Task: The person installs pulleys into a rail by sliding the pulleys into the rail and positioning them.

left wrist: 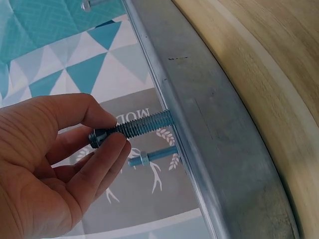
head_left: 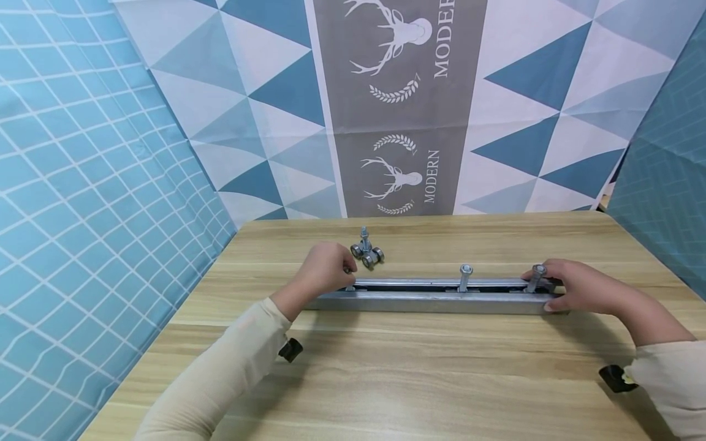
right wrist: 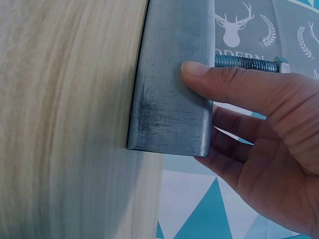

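Note:
A long grey metal rail (head_left: 430, 302) with a slot along its top lies across the wooden table. Near its left end, my left hand (head_left: 325, 266) pinches the head of a threaded bolt (left wrist: 149, 123) that stands out of the slot. My right hand (right wrist: 259, 114) grips the rail's right end, thumb on the front face and fingers behind. Beside that hand another bolt (head_left: 537, 277) rises from the slot, and a third bolt (head_left: 466, 277) stands farther left along it. Whatever carries the bolts is mostly hidden inside the rail.
A loose roller trolley (head_left: 368, 252) with small wheels and an upright bolt sits behind the rail, close to my left hand. Patterned cloth (head_left: 402, 122) hangs past the table's back edge, and blue checked cloth (head_left: 83, 184) lines the left side.

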Demonstrator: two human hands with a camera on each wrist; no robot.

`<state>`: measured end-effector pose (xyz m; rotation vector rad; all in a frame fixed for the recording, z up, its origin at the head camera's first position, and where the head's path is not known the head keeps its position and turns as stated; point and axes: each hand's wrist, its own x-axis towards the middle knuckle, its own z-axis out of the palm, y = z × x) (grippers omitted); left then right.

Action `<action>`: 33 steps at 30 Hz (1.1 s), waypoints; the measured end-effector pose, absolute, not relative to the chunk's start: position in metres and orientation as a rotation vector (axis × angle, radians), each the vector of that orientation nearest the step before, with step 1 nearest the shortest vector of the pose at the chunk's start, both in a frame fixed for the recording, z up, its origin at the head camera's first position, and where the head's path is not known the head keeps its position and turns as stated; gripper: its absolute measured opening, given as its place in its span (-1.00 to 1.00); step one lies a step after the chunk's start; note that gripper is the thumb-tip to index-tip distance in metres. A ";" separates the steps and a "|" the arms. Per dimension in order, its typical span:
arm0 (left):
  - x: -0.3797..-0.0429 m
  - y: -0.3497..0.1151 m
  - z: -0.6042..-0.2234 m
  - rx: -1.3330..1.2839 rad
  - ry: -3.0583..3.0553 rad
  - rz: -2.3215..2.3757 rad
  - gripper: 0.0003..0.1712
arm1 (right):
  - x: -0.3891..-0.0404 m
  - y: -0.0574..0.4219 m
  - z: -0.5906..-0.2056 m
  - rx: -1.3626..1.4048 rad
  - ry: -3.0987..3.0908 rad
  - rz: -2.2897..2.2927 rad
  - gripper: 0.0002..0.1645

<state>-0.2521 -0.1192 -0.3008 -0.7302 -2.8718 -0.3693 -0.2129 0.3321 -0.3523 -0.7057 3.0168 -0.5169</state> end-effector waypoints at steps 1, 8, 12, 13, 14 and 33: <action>-0.252 -0.118 -0.301 -0.743 -2.866 -0.362 -0.91 | -0.213 0.332 -0.352 -0.711 3.016 -0.517 -0.32; -0.254 -0.112 -0.302 -0.807 -2.833 -0.342 -0.88 | -0.213 0.333 -0.351 -0.745 3.007 -0.524 -0.33; -0.254 -0.108 -0.302 -0.815 -2.833 -0.337 -0.90 | -0.213 0.332 -0.351 -0.746 3.012 -0.522 -0.33; -0.254 -0.107 -0.301 -0.819 -2.831 -0.332 -0.91 | -0.212 0.332 -0.350 -0.745 3.014 -0.519 -0.33; -0.254 -0.106 -0.301 -0.825 -2.830 -0.330 -0.92 | -0.212 0.332 -0.350 -0.744 3.017 -0.516 -0.33; -0.253 -0.090 -0.304 -0.902 -2.801 -0.352 -0.90 | -0.212 0.332 -0.351 -0.739 3.008 -0.525 -0.33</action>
